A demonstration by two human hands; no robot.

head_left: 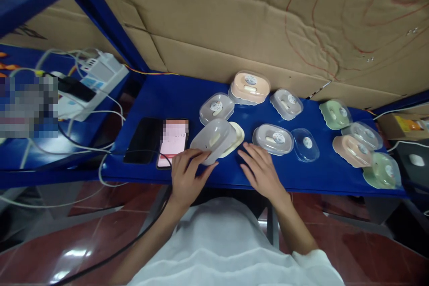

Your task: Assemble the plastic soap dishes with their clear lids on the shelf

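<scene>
My left hand (189, 178) grips the near edge of a grey soap box body (209, 136), which is tilted with its hollow side facing up. A cream oval piece (238, 136) shows behind and to the right of that body; whether the two touch I cannot tell. Fingers stretched and holding nothing, my right hand (263, 172) hovers just right of the cream piece. Beyond it on the blue table sits a grey soap box with a clear lid (273, 139). A loose clear lid (305, 145) with a round sticker lies beside that box.
Behind stand a peach soap box (250, 87) and two grey ones (216, 108) (287, 103). Green, peach and grey boxes (352, 151) cluster at the right. A lit phone (173, 143) and a dark flat device (142, 140) lie left, near a power strip (100, 80) with cables.
</scene>
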